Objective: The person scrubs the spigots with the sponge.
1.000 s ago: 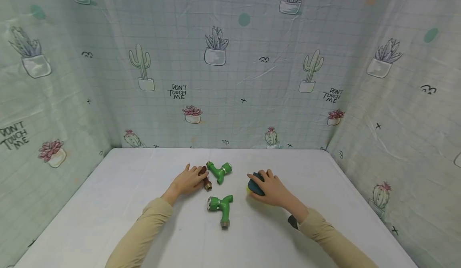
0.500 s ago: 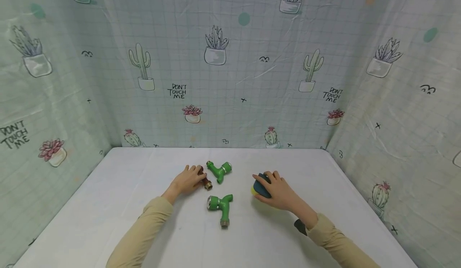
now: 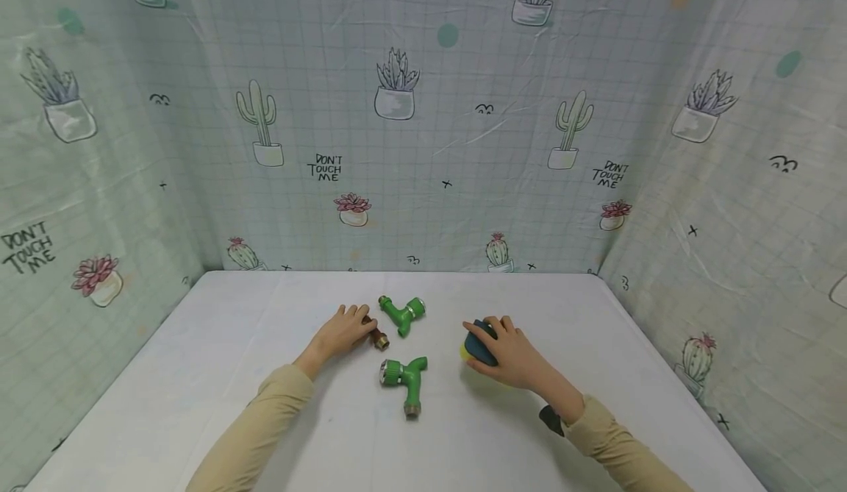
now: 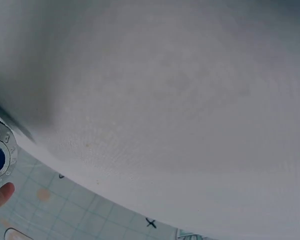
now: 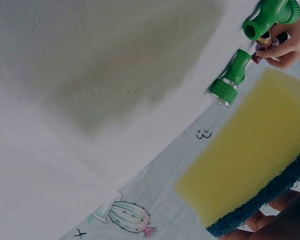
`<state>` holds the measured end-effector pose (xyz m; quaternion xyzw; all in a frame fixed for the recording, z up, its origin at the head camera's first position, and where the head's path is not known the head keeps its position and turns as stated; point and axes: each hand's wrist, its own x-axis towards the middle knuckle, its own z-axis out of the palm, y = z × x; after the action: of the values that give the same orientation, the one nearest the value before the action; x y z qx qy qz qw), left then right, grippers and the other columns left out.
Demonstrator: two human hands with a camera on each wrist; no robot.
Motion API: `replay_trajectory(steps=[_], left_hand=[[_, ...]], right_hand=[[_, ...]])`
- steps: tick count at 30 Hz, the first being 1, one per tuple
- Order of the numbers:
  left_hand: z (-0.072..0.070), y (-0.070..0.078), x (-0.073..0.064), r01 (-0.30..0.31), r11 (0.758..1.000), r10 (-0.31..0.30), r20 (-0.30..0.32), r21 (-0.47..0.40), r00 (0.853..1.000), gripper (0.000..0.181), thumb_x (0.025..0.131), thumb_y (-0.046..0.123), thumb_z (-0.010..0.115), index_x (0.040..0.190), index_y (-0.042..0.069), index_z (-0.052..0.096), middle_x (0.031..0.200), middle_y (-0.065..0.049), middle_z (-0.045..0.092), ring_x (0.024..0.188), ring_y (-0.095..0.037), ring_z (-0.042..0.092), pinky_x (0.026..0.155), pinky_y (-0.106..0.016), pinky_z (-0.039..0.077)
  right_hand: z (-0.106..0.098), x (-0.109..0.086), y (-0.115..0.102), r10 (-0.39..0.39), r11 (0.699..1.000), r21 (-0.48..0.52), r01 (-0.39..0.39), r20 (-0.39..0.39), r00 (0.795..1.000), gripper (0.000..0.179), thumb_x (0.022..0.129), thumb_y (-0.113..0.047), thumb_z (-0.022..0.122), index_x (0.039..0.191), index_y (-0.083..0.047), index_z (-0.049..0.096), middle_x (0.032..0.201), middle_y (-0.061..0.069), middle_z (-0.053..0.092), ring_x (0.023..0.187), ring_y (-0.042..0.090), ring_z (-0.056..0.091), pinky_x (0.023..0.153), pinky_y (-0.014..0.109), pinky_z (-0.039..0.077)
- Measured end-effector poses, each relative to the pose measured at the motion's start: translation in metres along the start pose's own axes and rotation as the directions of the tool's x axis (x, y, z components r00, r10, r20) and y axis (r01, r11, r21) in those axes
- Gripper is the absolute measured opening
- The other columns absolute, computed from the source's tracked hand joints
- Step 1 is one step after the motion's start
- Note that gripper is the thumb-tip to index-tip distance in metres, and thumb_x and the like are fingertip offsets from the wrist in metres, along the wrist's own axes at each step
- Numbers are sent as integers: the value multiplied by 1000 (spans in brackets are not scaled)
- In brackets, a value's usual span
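A brown tap point(image 3: 379, 338) with a brass threaded end is gripped by my left hand point(image 3: 340, 330), which covers much of it. In the left wrist view the tap's round silver knob face point(image 4: 9, 142) with a blue centre shows beside a fingertip. My right hand point(image 3: 509, 356) holds a sponge point(image 3: 480, 345), yellow with a dark blue scouring pad, fingers over the pad side. In the right wrist view the sponge's yellow side point(image 5: 255, 145) faces the table. A green tap point(image 3: 404, 315) lies just right of the brown one. Nearer the front lies a second green tap point(image 3: 412, 385).
Everything lies on a white table point(image 3: 490, 448). A patterned cloth point(image 3: 423, 146) with cactus prints hangs behind it and along both sides. A dark object point(image 3: 551, 420) shows under my right wrist.
My right hand has shifted a little to the right and towards me with the sponge, then stayed nearly still. The left hand and the brown tap have moved slightly left.
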<state>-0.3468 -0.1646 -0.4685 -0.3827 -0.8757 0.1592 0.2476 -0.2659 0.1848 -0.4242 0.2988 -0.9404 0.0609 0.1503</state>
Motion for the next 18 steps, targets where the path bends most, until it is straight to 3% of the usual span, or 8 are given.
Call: replay_trajectory(steps=[6,11,14,16,18], left_hand=[[-7,-1,-3,-1,998,4,-40,70,999,31,78,12,65,105,23,54,107,-10,51,82,-23,54,61,-33,51],[-16,3,-6,11,998,-3,-107,67,994,39,77,7,67,109,24,53,110,-9,50,80,-21,53,54,-28,50],[-23,8,-9,29,1000,-29,-185,-3,982,42,74,10,71,110,23,54,110,-9,51,79,-20,54,51,-26,50],[-27,12,-10,51,994,-73,-250,-95,966,42,72,11,73,109,22,56,107,-9,52,78,-20,55,49,-26,49],[-31,16,-11,73,973,-139,-301,-219,943,41,72,11,73,108,21,58,104,-10,52,76,-19,55,48,-24,48]], right_hand=[[2,0,-1,16,1000,24,-16,0,1000,60,82,-47,57,135,-25,38,122,14,45,101,28,43,73,44,46],[2,1,-4,25,999,36,-24,-13,1000,60,83,-47,56,135,-24,38,122,14,45,99,27,42,73,42,45],[1,2,-7,26,998,54,-24,-33,999,60,82,-46,57,135,-24,38,122,14,45,97,26,42,73,41,45],[0,3,-10,26,997,69,-23,-47,999,60,82,-46,58,135,-25,38,122,13,46,97,26,42,74,41,45],[-1,4,-13,25,997,78,-20,-59,998,61,82,-47,58,135,-26,37,123,12,46,97,25,43,75,40,46]])
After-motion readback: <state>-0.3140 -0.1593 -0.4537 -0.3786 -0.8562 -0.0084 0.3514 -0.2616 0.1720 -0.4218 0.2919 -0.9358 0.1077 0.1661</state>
